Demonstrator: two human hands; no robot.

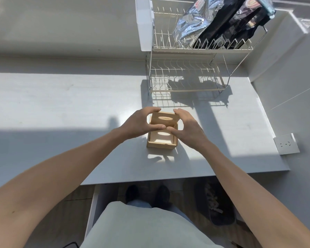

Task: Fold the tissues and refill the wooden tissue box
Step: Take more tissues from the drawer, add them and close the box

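A small wooden tissue box (161,144) stands on the white counter (61,104) in front of me. Its lid (166,119), a wooden panel with an oval slot, sits partway back over the far half, so the near half of the box is uncovered. The inside looks bare, with a patch of sunlight on its floor. My left hand (140,124) grips the lid's left edge, thumb on the near edge. My right hand (187,127) grips the lid's right edge in the same way. No tissues are in view.
A two-tier wire dish rack (186,76) stands just behind the box, with a foil bag (195,22) and black bags (240,18) on its upper tier and a white caddy (144,24) on its left end. A wall socket (286,144) sits on the right wall. The counter's front edge is near my body.
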